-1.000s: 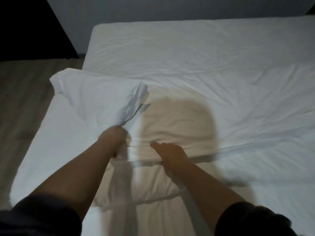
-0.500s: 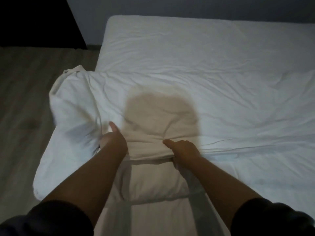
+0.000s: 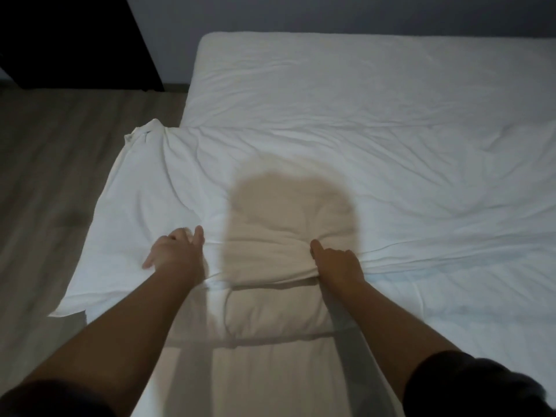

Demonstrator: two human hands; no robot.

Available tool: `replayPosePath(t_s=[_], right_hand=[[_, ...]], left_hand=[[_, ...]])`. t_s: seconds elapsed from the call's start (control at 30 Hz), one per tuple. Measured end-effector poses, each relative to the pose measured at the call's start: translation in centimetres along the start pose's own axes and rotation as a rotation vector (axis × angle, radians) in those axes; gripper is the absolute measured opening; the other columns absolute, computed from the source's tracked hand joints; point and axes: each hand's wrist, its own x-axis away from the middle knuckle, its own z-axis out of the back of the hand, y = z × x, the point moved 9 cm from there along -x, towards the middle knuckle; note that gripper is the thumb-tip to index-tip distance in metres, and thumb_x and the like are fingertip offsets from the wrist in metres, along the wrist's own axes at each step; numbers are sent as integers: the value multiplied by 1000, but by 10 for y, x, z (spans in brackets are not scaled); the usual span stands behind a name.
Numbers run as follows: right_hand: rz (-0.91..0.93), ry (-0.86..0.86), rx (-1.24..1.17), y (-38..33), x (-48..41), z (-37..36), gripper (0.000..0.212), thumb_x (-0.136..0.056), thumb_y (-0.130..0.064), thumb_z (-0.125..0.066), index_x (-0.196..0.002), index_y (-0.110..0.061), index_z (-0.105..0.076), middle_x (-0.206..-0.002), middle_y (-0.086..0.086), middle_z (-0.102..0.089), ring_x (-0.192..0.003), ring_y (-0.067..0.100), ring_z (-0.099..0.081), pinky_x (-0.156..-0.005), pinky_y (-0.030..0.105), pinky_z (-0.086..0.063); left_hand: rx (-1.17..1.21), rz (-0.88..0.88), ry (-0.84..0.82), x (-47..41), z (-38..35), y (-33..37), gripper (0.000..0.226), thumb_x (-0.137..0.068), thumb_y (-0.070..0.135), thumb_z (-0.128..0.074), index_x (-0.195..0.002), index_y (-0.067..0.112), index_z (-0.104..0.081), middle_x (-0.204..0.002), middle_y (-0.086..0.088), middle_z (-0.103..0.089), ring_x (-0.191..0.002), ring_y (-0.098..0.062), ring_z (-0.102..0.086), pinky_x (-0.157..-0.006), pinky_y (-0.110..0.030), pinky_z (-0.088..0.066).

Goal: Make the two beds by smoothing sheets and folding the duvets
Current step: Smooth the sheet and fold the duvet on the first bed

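While the duvet (image 3: pixel 391 206) is already doubled over across the middle of the bed (image 3: pixel 202 64), the fold is judged only partly finished. Its near folded edge is bunched between the two hands, and its left corner is crumpled and overhangs the bed's left side.

The grip of the left hand (image 3: pixel 177 251) is open, with the fingers laid on the duvet's left part. The grip of the right hand (image 3: pixel 338 260) is closed on the folded edge, thumb on top and fingers tucked beneath.

The sheet (image 3: pixel 331 85) is exposed on the far half and lightly creased, so smoothing is judged to be left. A second bed is not seen.

A wooden floor (image 3: pixel 75 145) is seen at left, a dark cabinet (image 3: pixel 75 40) at far left and a grey wall (image 3: pixel 331 13) beyond. A shadow (image 3: pixel 288 200) is cast on the duvet, and no obstacle is seen.
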Motion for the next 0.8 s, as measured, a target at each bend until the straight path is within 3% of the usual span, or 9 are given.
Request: replayPosePath(t_s=[0.13, 0.23, 0.27, 0.37, 0.43, 0.5, 0.57, 0.63, 0.8], right_hand=[[62, -79, -78, -5, 11, -5, 49, -92, -20, -48, -138, -18, -32, -112, 4, -61, -104, 28, -60, -87, 38, -43], [141, -256, -258, -5, 24, -11, 70, -88, -36, -57, -149, -22, -24, -135, 5, -48, -125, 28, -45, -99, 40, -42], [164, -273, -302, -5, 26, -8, 69, -90, -42, -55, -149, -24, -27, -138, 4, -46, -128, 27, -43, -101, 39, -41], [196, -103, -313, -6, 23, 16, 37, -98, -43, -43, -131, -27, -51, -126, 2, -51, -118, 26, -52, -88, 37, -45], [159, 26, -223, -4, 16, 29, 30, -100, -36, -40, -123, -22, -53, -131, 4, -45, -118, 28, -50, -80, 37, -46], [105, 57, -128, -4, 5, 28, 43, -97, -37, -45, -138, -24, -39, -151, 6, -28, -134, 30, -34, -92, 44, -45], [78, -30, -75, -10, -10, 17, 66, -95, -46, -48, -151, -29, -17, -162, 7, -1, -147, 34, -8, -109, 59, -25], [53, -114, -126, -16, -27, 9, 77, -94, -53, -47, -153, -33, -1, -162, 4, 18, -148, 37, 11, -109, 68, -10], [49, -55, -180, -56, -72, 20, 71, -95, -62, -33, -152, -39, 4, -161, -2, 22, -147, 37, 16, -110, 69, -5]], left_hand=[[39, 51, -47, 28, -7, 21, 82, -94, 33, -44, -151, 9, 9, -146, -15, -27, -123, -36, -43, -79, -46, -56], [111, 73, 0, 37, -1, 28, 70, -92, 30, -47, -148, 6, -13, -141, -11, -34, -122, -30, -44, -85, -42, -54], [148, 67, 29, 39, 2, 31, 65, -92, 30, -46, -146, 7, -19, -139, -10, -35, -122, -28, -44, -88, -41, -52], [216, -40, 208, 39, 18, 44, 50, -93, 30, -40, -139, 11, -31, -135, -8, -37, -120, -25, -41, -89, -38, -48], [220, -135, 300, 37, 30, 53, 44, -90, 25, -39, -133, 17, -34, -132, -6, -36, -118, -26, -38, -89, -40, -46], [193, -168, 344, 32, 38, 56, 45, -90, 23, -37, -134, 17, -32, -134, -7, -32, -122, -28, -34, -92, -44, -43], [154, -191, 335, 16, 42, 57, 51, -95, 27, -31, -144, 16, -22, -148, -12, -21, -135, -32, -24, -103, -48, -35], [114, -208, 312, -5, 46, 54, 55, -98, 30, -27, -150, 17, -12, -157, -12, -9, -143, -34, -12, -110, -51, -26], [61, -210, 369, -59, 63, 4, 57, -99, 35, -27, -152, 20, -12, -160, -12, -8, -146, -33, -9, -112, -56, -18]])
